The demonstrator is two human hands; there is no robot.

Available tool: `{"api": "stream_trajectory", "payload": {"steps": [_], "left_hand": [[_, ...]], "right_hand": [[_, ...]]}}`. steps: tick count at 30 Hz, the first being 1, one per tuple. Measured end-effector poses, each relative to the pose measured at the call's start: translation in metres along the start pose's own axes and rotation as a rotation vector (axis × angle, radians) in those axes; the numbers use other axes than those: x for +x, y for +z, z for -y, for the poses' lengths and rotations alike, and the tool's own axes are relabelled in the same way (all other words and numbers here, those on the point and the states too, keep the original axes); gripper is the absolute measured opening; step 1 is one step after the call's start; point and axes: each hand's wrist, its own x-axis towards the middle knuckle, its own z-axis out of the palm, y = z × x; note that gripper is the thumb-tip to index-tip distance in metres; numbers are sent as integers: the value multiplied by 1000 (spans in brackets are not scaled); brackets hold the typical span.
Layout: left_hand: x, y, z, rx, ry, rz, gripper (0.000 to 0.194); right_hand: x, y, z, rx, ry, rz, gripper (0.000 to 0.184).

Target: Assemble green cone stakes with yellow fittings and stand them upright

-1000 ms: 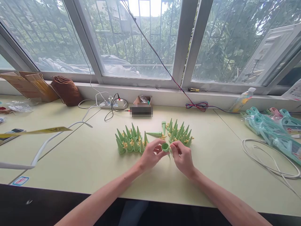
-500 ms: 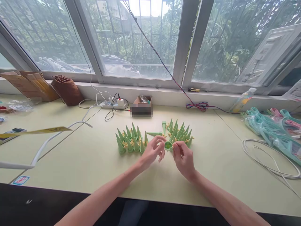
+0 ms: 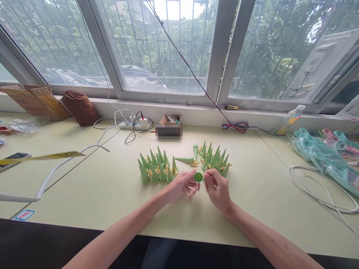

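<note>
A green plastic watering spike (image 3: 198,177) is held with its round, open end facing me. My left hand (image 3: 184,184) grips it from the left, thumb above and fingers curled below. Close against its right side, my right hand (image 3: 217,187) is closed in a pinch; what sits between the fingertips is too small to make out. Just beyond my hands, a green spike (image 3: 183,159) lies on its side near a few small yellow valves (image 3: 194,163). Another spike (image 3: 195,151) lies behind it, wide end away from me.
Upright green spikes with yellow valves stand in a left group (image 3: 155,172) and a right group (image 3: 214,158). Behind are a small open box (image 3: 169,129) and a power strip (image 3: 136,122). A white cable (image 3: 316,186) and bagged mint-coloured items (image 3: 319,149) lie right.
The held spike has come slightly lower and to the left, its round end turned more squarely to me. My left fingers have moved down around it; my right hand followed slightly left.
</note>
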Motion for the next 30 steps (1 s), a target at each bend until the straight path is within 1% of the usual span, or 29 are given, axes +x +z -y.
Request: {"api": "stream_trajectory", "payload": {"steps": [4,8,12,18,20,24,27,30], "left_hand": [[-2,0,-1,100,30,-5,44],[-5,4,-3,299,103,-67,37],[-7,5,-1,521,196,-129,37],[-5,4,5,737,375,-184,31],[-4,4,6,807,438,-198,28],[-5,4,9,943,535,-248,31],[-5,6,11,955,544,-297,30],[-3,12,11,844,473,-318,32]], "right_hand": [[1,-1,0,-8,25,15,20],[4,-2,1,-13,54,21,23],[6,-4,3,-18,64,17,23],[7,-4,7,-63,39,-3,25],[6,-4,7,-73,49,-1,26],[6,-3,7,-73,80,0,27],[7,-2,7,-55,99,-6,26],[7,-1,9,-36,116,-27,25]]}}
